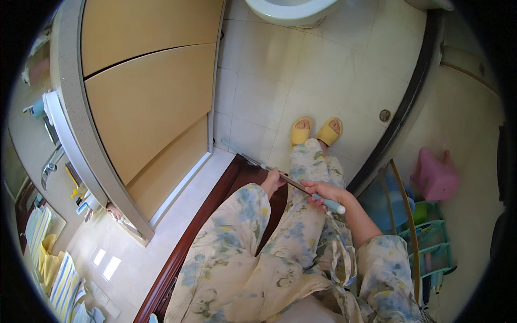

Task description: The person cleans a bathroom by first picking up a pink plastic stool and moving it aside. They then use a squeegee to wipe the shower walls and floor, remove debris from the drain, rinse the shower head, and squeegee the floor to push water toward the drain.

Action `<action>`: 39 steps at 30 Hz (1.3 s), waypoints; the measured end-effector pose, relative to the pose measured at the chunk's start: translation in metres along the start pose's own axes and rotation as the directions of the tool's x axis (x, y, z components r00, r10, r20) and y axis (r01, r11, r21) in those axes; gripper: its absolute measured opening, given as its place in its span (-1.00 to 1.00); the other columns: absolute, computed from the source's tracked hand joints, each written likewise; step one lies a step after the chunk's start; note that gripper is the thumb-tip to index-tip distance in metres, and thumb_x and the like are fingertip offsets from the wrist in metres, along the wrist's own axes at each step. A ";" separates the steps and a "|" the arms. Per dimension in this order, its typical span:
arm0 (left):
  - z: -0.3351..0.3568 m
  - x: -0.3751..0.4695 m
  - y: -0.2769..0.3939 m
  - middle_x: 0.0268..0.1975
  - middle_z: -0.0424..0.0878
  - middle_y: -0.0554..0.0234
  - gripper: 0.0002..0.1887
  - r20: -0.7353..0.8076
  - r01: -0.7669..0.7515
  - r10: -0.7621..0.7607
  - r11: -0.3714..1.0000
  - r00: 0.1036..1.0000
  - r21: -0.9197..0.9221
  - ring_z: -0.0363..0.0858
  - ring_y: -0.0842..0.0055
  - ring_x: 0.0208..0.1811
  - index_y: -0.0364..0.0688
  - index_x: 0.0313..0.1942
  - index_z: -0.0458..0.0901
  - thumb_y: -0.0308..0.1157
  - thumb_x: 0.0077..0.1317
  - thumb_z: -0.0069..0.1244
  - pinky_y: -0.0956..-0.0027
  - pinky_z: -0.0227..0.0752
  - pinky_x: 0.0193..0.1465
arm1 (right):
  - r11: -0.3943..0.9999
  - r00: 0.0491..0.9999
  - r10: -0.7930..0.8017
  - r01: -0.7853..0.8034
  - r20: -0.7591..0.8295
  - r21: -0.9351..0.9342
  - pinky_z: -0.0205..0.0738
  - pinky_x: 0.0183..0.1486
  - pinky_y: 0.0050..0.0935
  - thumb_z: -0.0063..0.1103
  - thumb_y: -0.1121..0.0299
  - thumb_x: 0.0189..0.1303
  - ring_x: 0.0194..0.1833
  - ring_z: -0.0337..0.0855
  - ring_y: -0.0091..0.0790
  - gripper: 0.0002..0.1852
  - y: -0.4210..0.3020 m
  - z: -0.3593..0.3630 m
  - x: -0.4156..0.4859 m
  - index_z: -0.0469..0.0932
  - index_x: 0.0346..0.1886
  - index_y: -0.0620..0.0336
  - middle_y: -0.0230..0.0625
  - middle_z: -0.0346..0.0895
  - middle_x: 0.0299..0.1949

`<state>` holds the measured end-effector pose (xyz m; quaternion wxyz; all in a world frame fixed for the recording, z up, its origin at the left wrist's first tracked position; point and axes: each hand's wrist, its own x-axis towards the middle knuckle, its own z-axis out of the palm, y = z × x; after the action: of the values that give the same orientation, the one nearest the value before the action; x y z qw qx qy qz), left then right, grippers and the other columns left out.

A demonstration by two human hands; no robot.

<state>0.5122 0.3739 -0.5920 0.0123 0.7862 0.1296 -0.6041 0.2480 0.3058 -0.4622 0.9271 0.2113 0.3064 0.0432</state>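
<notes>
My left hand (274,181) is closed around the middle of a thin metal pole (296,184), lower down its length. My right hand (324,194) grips the same pole near its light-blue handle, whose white-tipped end sticks out past my fingers. The pole slants away to the upper left, over the dark red wooden door frame, and its far end is a blurred pale-blue head (236,148) close to the floor tiles by the cabinet. I cannot tell exactly what kind of tool it is. Both hands are over my patterned trousers, above my yellow slippers (301,131).
Ahead stands a white toilet (294,14). A wood-coloured cabinet (149,101) and a washbasin (68,137) are at left. On the right are a floor drain (385,115), a dark raised sill (408,101), a pink plastic stool (436,175) and a green rack (434,242).
</notes>
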 end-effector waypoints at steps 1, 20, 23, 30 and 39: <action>0.006 0.009 -0.006 -0.37 0.47 0.26 -0.71 0.026 0.042 -0.040 0.997 0.999 -0.061 0.47 0.38 -0.31 -0.19 -0.24 0.37 -0.18 0.37 -0.40 0.15 0.42 -0.21 | 1.000 1.000 0.005 -0.006 -0.021 -0.025 0.13 -0.72 -0.59 -0.17 0.30 0.34 -0.71 0.13 -0.66 -0.42 -0.005 -0.008 -0.002 -0.04 0.40 -0.16 -0.49 0.24 -0.58; 0.346 -0.151 -0.042 -0.43 0.49 0.05 -0.64 0.612 -0.576 0.373 0.800 0.698 0.169 0.51 0.36 -0.38 -0.36 -0.23 0.19 -0.16 0.40 -0.25 0.30 0.39 -0.31 | 0.812 0.679 -0.418 0.577 -0.604 0.086 0.00 -0.89 -0.67 -0.13 0.24 0.33 -0.86 0.02 -0.69 -0.40 0.096 0.020 -0.313 -0.03 0.41 -0.07 -0.46 0.17 -0.71; 0.301 -0.155 -0.033 -0.47 0.50 0.14 -0.60 0.554 -0.747 0.564 0.642 0.613 0.173 0.48 0.39 -0.48 -0.31 -0.32 0.31 -0.08 0.41 -0.30 0.31 0.39 -0.31 | 0.787 0.745 -0.422 0.584 -0.516 0.199 -0.01 -0.88 -0.67 -0.15 0.25 0.34 -0.85 0.02 -0.68 -0.41 0.105 0.024 -0.286 -0.04 0.41 -0.10 -0.46 0.17 -0.71; 0.178 -0.067 0.121 -0.53 0.51 0.04 -0.75 0.407 -0.682 0.566 0.444 0.717 0.582 0.49 0.25 -0.50 -0.33 -0.37 0.39 -0.28 0.30 -0.21 0.23 0.39 -0.42 | 0.694 0.817 -0.564 0.548 -0.122 0.467 0.02 -0.84 -0.70 -0.25 0.33 0.37 -0.79 0.08 -0.70 -0.46 0.039 -0.014 -0.135 -0.03 0.40 -0.15 -0.46 0.23 -0.61; 0.289 -0.095 -0.018 -0.47 0.47 0.02 -0.68 0.699 -0.769 0.321 0.303 0.639 0.563 0.52 0.35 -0.45 -0.39 -0.32 0.45 -0.24 0.32 -0.23 0.30 0.44 -0.37 | 0.565 0.761 -0.535 0.645 -0.367 0.515 -0.01 -0.87 -0.69 -0.20 0.23 0.37 -0.82 0.00 -0.70 -0.44 0.148 -0.051 -0.235 -0.05 0.41 -0.15 -0.49 0.15 -0.66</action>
<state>0.2122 0.3226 -0.5768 -0.1183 0.5155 -0.4661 -0.7092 0.0351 0.4092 -0.3078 0.7363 0.3805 0.4332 -0.3542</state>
